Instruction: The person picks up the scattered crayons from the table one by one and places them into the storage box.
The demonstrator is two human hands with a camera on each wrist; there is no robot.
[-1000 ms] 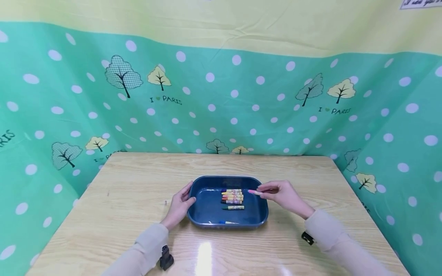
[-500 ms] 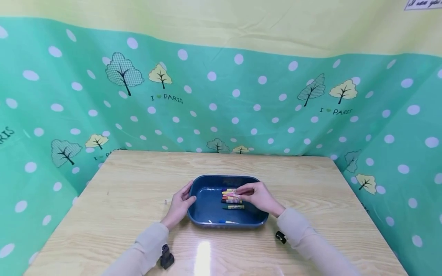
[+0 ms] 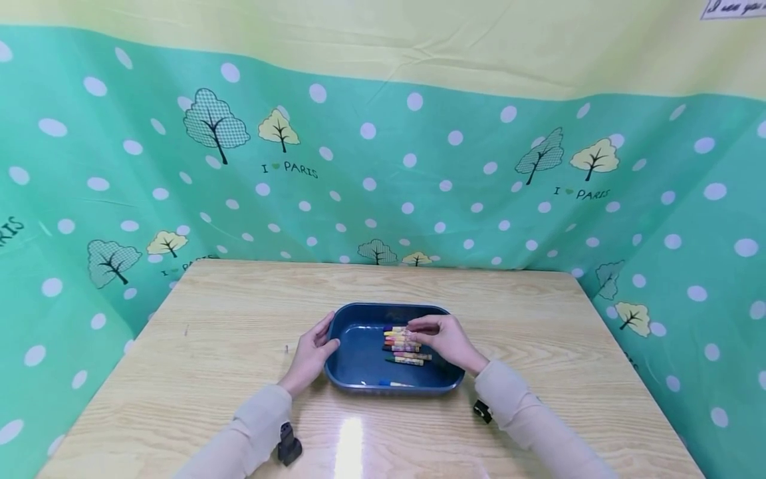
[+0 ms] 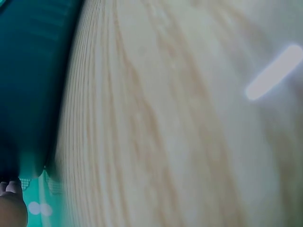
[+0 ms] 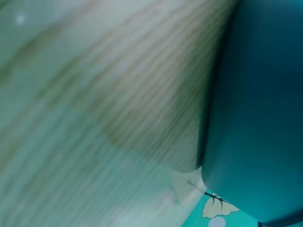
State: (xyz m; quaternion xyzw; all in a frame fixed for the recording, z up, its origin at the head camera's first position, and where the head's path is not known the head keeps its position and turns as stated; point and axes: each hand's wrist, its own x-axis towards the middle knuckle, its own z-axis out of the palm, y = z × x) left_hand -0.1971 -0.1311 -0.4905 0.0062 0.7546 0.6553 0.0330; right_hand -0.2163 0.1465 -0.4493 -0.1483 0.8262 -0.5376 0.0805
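A dark blue rectangular tray [image 3: 359, 366] rests on the table, with several paper-wrapped crayons lying in it. My left hand [image 3: 309, 356] grips the tray's left end, thumb over the rim. Above the row of crayons [image 3: 399, 342] hangs my right hand [image 3: 445, 339], thumb and forefinger slightly apart over their right ends; nothing shows held between them. A green crayon [image 3: 404, 361] lies nearer the front, a pinkish crayon [image 3: 414, 355] right beside it. By the front wall is a blue crayon [image 3: 391, 384]. The left wrist view catches only a bit of hand [image 4: 12, 208] beside the tray.
The wooden table [image 3: 251, 293] spreads around the tray on all sides. Behind it hangs a green dotted curtain [image 3: 371, 166] with printed trees. Small black devices sit at both wrists, one by the left sleeve [image 3: 257, 426].
My right hand has brought a pink crayon leftward into the tray and let it go; a pinkish crayon now lies beside the green one. The left hand has stayed on the rim.
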